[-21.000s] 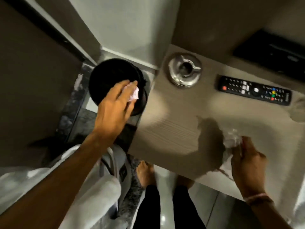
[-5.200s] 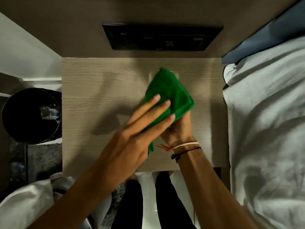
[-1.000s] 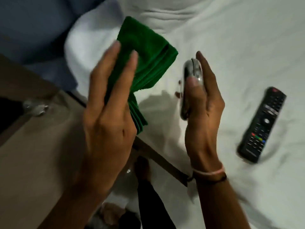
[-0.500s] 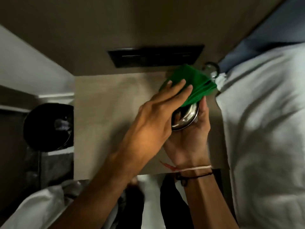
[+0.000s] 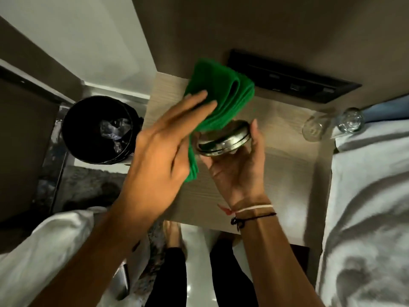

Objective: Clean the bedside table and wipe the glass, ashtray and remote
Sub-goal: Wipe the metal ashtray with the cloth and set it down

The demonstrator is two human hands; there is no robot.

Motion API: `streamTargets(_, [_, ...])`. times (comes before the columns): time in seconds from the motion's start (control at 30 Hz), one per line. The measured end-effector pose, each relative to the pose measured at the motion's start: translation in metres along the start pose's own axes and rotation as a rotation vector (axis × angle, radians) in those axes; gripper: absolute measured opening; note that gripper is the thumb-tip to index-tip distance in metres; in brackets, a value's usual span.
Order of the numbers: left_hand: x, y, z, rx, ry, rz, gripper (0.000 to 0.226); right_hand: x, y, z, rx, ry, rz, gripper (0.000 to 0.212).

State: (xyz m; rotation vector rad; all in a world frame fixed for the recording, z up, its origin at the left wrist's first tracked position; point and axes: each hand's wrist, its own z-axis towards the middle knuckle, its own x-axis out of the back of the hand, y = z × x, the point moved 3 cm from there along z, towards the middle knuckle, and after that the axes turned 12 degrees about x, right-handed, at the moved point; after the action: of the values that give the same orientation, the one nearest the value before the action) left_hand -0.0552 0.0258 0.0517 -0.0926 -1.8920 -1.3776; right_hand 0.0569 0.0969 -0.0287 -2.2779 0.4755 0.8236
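Note:
My right hand (image 5: pixel 238 171) holds the shiny metal ashtray (image 5: pixel 223 139) tilted above the pale wood bedside table (image 5: pixel 287 173). My left hand (image 5: pixel 161 156) presses a folded green cloth (image 5: pixel 221 100) against the ashtray's upper left side, fingers stretched flat over the cloth. A clear glass (image 5: pixel 332 124) lies on its side at the table's far right corner, against the bed. The remote is out of view.
A black bin (image 5: pixel 99 131) with crumpled plastic inside stands on the floor left of the table. White bedding (image 5: pixel 367 218) fills the right side. A dark switch panel (image 5: pixel 292 82) is set in the wall behind the table. My legs and feet are below.
The view has swung slightly right and closer. The ashtray and cloth stay together in my hands over the table, and the glass at the far right corner is now in full view.

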Motion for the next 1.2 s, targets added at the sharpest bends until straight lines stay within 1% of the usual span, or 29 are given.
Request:
streamTargets(0.07, [-0.002,0.000,0.020,0.012,0.013,0.024,0.059,0.001,0.012,-0.008,-0.036,0.023,-0.028,0.065])
streamTargets(0.2, [-0.019,-0.003,0.033,0.033,-0.111,0.088,0.067,0.000,0.018,-0.020,-0.068,0.003,0.009,0.068])
streamTargets(0.3, [-0.034,-0.003,0.021,0.004,-0.207,0.115,0.063,0.000,0.016,-0.024,-0.110,0.012,0.007,0.069])
streamTargets(0.4, [-0.044,-0.003,0.004,-0.008,-0.257,0.115,0.060,0.004,0.014,-0.026,-0.148,0.031,-0.034,0.073])
streamTargets(0.5, [-0.046,-0.005,-0.014,0.011,-0.290,0.078,0.059,0.016,0.009,-0.023,-0.127,0.097,-0.038,0.067])
streamTargets(0.57, [-0.044,-0.005,-0.027,-0.022,-0.340,0.065,0.057,0.024,0.003,-0.020,-0.115,0.091,-0.020,0.063])
streamTargets(0.63, [-0.040,-0.007,-0.038,-0.063,-0.408,0.055,0.059,0.027,-0.002,-0.018,-0.140,0.048,-0.020,0.073])
streamTargets(0.73, [-0.028,-0.016,-0.047,-0.069,-0.491,0.007,0.067,0.027,-0.005,-0.014,-0.156,0.006,-0.064,0.093])
streamTargets(0.77, [-0.022,-0.021,-0.048,-0.064,-0.485,-0.005,0.071,0.025,-0.005,-0.011,-0.149,-0.003,-0.078,0.097])
streamTargets(0.83, [-0.012,-0.029,-0.046,-0.030,-0.410,-0.002,0.078,0.024,-0.002,0.001,-0.132,0.027,-0.099,0.098])
streamTargets(0.97, [0.002,-0.044,-0.028,0.020,-0.159,0.110,0.068,0.021,0.015,0.041,-0.086,0.157,-0.207,0.083])
streamTargets(1.03, [0.009,-0.052,-0.019,0.061,-0.060,0.166,0.074,0.015,0.027,0.061,-0.081,0.188,-0.276,0.076])
streamTargets(1.1, [0.014,-0.057,-0.014,0.084,0.007,0.183,0.079,0.008,0.035,0.083,-0.073,0.191,-0.410,0.073])
streamTargets(1.2, [0.019,-0.061,-0.012,0.099,0.058,0.177,0.079,-0.005,0.042,0.116,-0.019,0.183,-0.733,0.068])
